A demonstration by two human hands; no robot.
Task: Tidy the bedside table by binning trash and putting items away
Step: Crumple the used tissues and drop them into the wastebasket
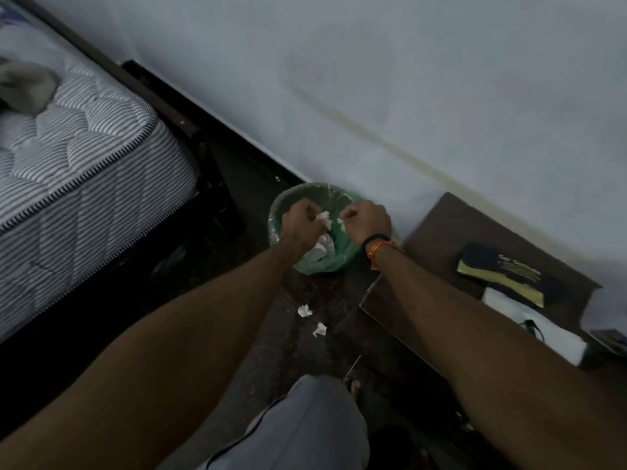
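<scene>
A small bin with a green liner [342, 245] stands on the dark floor against the wall. Both my hands hover over its mouth. My left hand [300, 220] grips a crumpled white tissue [324, 218]. My right hand [366, 222] is curled round another scrap of white tissue [340, 221]. More crumpled paper [320, 249] lies inside the bin. Two white tissue balls [304, 311] [319, 330] lie on the floor in front of the bin. The brown bedside table [451, 239] stands to the right of the bin.
On the bedside table lie a dark blue and yellow booklet [502, 276], white paper [532, 323] and a black cable [531, 325]. A striped mattress [84, 171] on a dark bed frame fills the left. My knee in grey trousers [305, 429] is below.
</scene>
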